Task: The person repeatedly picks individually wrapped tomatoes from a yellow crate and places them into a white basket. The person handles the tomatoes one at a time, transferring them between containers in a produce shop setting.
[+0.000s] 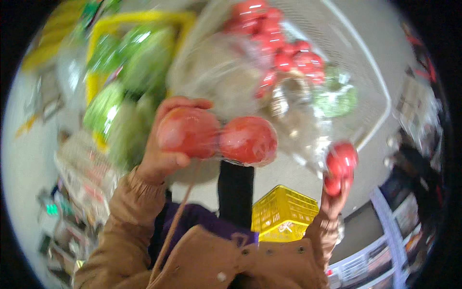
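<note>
My left hand [153, 151] grips a pair of round red fruits [189, 133], tomatoes by their look, side by side in clear plastic film. The second fruit [249, 140] of the pair sticks out to the right of my fingers. Out to the right, my right hand [334, 206] holds up another film-wrapped pair of red tomatoes [341, 158], one above the other. Beyond both hands is a large pale container [379, 83] with a white rim. Inside it, more wrapped red tomatoes [251, 21] are heaped around a clear plastic bag [227, 83]. Motion blur softens the details.
A yellow crate [142, 15] of wrapped green leafy vegetables [149, 57] stands at the left. A green wrapped bundle [335, 95] and a blurred brownish item [288, 90] lie in the pale container. Another yellow crate [281, 213] is on the floor near me. Shelving [389, 231] stands at lower right.
</note>
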The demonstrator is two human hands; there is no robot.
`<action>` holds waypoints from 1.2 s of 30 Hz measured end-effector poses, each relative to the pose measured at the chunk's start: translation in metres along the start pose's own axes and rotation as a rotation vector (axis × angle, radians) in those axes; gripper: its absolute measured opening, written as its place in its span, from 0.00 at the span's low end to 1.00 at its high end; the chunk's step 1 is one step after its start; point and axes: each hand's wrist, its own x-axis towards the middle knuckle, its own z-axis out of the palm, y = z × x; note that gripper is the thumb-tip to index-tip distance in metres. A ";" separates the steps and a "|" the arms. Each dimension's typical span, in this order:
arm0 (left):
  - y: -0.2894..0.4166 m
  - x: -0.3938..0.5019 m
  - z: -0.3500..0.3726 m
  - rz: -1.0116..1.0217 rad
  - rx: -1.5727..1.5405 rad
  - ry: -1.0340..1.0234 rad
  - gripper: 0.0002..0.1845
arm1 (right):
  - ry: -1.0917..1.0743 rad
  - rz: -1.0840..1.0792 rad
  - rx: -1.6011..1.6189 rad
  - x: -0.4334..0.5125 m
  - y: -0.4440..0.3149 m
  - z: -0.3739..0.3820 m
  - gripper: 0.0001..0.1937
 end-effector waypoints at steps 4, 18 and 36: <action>0.022 -0.129 -0.060 -0.164 -0.345 0.223 0.49 | -0.094 0.291 0.238 -0.127 0.030 -0.005 0.38; 0.059 -0.559 -0.295 0.194 -0.512 0.717 0.42 | -0.870 0.814 -0.049 -0.301 0.165 0.268 0.35; -0.001 -0.698 -0.637 0.197 1.082 0.530 0.33 | -1.231 0.893 -0.835 -0.526 0.438 0.455 0.35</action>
